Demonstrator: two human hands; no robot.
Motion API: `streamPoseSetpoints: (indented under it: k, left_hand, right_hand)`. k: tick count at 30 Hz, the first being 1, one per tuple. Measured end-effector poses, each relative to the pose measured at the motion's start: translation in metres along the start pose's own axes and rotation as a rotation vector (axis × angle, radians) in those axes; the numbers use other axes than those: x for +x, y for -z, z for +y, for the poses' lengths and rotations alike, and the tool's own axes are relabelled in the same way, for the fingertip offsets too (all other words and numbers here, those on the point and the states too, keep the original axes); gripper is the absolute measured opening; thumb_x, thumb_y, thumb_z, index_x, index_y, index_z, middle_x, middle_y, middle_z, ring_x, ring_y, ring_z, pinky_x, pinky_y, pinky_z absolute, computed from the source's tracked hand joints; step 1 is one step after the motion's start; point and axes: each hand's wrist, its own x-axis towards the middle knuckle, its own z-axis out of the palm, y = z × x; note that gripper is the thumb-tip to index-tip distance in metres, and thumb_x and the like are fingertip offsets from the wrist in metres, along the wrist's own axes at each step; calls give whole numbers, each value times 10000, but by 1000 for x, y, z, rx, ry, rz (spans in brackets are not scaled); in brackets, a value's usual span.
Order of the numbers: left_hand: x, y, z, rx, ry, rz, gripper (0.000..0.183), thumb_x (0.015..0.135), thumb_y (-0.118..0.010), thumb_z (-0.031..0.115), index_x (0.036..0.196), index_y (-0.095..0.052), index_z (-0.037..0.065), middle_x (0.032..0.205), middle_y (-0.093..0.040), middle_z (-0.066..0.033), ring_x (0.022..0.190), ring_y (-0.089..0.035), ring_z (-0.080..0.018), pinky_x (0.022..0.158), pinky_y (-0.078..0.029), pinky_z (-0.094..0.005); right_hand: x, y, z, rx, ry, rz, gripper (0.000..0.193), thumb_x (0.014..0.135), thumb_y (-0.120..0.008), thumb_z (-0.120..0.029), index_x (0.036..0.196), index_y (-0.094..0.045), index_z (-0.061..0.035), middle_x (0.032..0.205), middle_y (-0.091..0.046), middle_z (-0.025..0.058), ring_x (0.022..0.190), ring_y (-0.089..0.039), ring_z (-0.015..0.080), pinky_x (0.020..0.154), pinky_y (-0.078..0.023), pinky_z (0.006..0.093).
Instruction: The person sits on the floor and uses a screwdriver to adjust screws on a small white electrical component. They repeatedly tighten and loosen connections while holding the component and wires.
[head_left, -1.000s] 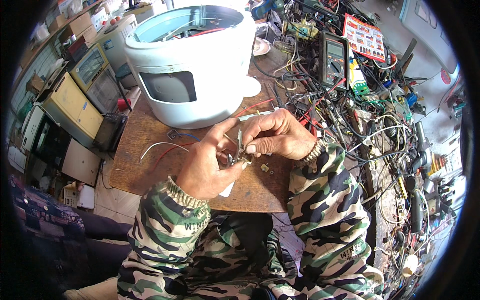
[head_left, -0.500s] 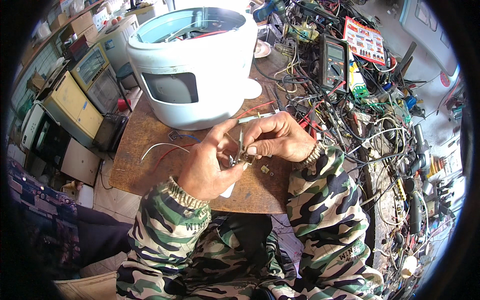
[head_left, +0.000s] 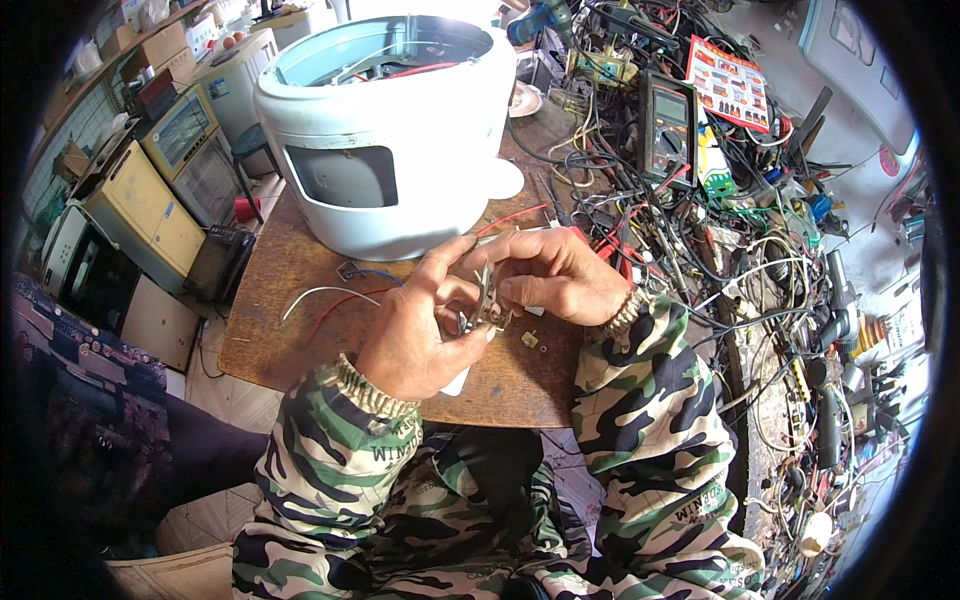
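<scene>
Between my hands, over the wooden table, is a small metal part with a bracket-like frame [head_left: 487,308]. My left hand [head_left: 415,330] is closed round it, thumb below and fingers behind. The fingers of my right hand [head_left: 560,278] are bent and pressed against the part's upper right side; their tips are partly hidden. A small yellowish piece [head_left: 529,340] lies on the table just below my right hand. Beyond my hands stands a white rounded appliance housing [head_left: 430,185] with an open top and a dark rectangular window.
Left of my hands, white, red and blue wires lie on the wooden table [head_left: 262,350]. A multimeter [head_left: 668,130] sits in a dense heap of cables and parts along the right. Cream cabinets [head_left: 150,215] stand at the left. Someone's dark-clothed leg [head_left: 205,450] shows at lower left.
My right hand's fingers have shifted slightly over the metal part and curl more across its top. My left hand stays in place. The person's leg at lower left has moved a little.
</scene>
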Motion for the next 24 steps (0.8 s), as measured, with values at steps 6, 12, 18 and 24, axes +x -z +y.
streamPoseSetpoints:
  k: [6,12,18,24]
  left_hand:
    - [-3,3,3,-7,13,2,796,836,-767,-3,1544,-405,36,973,-753,-110,813,-714,-143,729,-589,-301]
    - [-1,3,5,-47,68,-68,688,825,-762,-28,1447,-467,-22,1060,-730,-88,913,-683,-121,811,-557,-288]
    - [-2,3,0,-35,74,-80,492,842,-747,-28,1306,-587,-14,1079,-728,-72,901,-663,-95,808,-543,-269]
    - [-4,6,0,5,31,-72,337,853,-747,-35,1177,-658,-11,1008,-725,-38,828,-651,-64,739,-540,-244]
  right_hand:
    - [4,7,11,-78,6,9,212,918,-696,91,1119,-725,30,1037,-724,54,928,-679,128,837,-552,284]
    - [-6,19,-1,-82,-107,-4,158,906,-756,67,1058,-736,32,1009,-747,64,909,-681,117,837,-554,276]
    - [-9,24,-2,-212,-47,-55,98,939,-741,21,1036,-752,23,975,-750,52,946,-670,127,850,-535,282]
    - [-8,19,-2,-58,-123,-48,89,963,-723,-5,1038,-739,40,925,-731,53,841,-655,102,757,-525,256]
